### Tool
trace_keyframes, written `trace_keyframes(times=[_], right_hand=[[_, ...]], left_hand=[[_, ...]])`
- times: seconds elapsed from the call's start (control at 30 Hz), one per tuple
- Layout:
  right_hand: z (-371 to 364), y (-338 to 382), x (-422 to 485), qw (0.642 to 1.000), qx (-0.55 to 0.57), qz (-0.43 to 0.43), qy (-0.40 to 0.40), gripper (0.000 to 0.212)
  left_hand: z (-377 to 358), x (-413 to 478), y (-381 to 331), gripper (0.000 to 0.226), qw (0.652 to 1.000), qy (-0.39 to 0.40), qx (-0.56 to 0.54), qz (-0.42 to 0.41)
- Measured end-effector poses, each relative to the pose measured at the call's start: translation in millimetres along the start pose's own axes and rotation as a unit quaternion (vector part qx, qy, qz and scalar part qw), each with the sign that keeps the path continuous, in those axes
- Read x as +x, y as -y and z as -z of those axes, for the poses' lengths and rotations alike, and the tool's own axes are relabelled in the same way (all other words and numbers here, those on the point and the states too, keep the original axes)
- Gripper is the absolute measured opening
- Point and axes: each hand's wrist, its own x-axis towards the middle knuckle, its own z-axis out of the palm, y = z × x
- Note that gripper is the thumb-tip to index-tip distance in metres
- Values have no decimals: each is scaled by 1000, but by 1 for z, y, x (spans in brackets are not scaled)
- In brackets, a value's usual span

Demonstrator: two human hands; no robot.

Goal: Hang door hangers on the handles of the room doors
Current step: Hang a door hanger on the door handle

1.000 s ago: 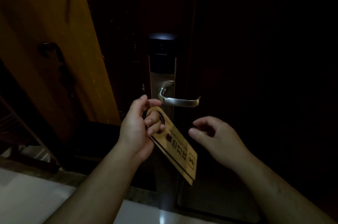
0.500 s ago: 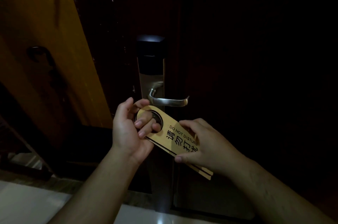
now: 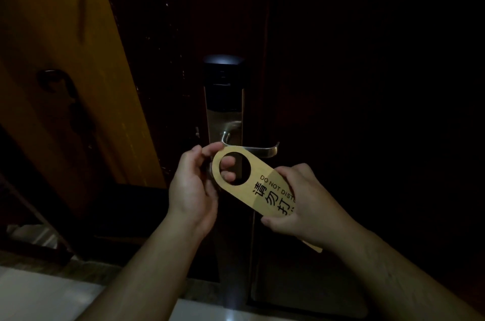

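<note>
A gold door hanger [image 3: 265, 185] with a round hole and the words "DO NOT DISTURB" is held flat just below the silver door handle [image 3: 258, 149]. My left hand [image 3: 195, 187] grips its hole end, fingers showing through the hole. My right hand [image 3: 305, 204] holds its lower end, covering part of the print. The hanger's top edge overlaps the handle's lever in view; the hole is not around the lever. The handle sits on a metal lock plate [image 3: 224, 114] with a black card reader on the dark door [image 3: 354, 84].
To the left stands an orange-brown wooden panel [image 3: 65, 71] with a dark hook-like fitting. A pale floor [image 3: 39, 294] runs along the bottom. The surroundings are very dark.
My right hand has taken hold of the hanger's lower end. Both hands have turned the hanger face up and raised it close under the handle.
</note>
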Motion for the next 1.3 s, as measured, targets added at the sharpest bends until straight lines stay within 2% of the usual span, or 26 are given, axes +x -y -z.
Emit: trace_keyframes(times=[0.3, 0.43, 0.57, 0.73, 0.83, 1.1, 1.3], right_hand=[[-9, -19, 11, 990, 93, -22, -103, 90], [-19, -32, 20, 976, 181, -60, -109, 87], [-28, -41, 26, 970, 210, -76, -93, 82], [-41, -47, 30, 975, 204, -85, -40, 87], [-47, -43, 33, 984, 158, -78, -17, 90], [-67, -14, 51, 992, 100, -82, -12, 91], [-82, 9, 65, 990, 98, -99, -14, 96]], left_hand=[[12, 9, 1, 40, 999, -39, 34, 14], [17, 17, 2, 35, 999, -36, 16, 14], [24, 23, 4, 34, 999, -32, 12, 14], [29, 29, 10, 35, 999, -32, 31, 23], [32, 29, 12, 36, 998, -27, 51, 33], [45, 39, 8, 37, 995, -25, 83, 39], [64, 46, 1, 36, 993, -46, 101, 41]])
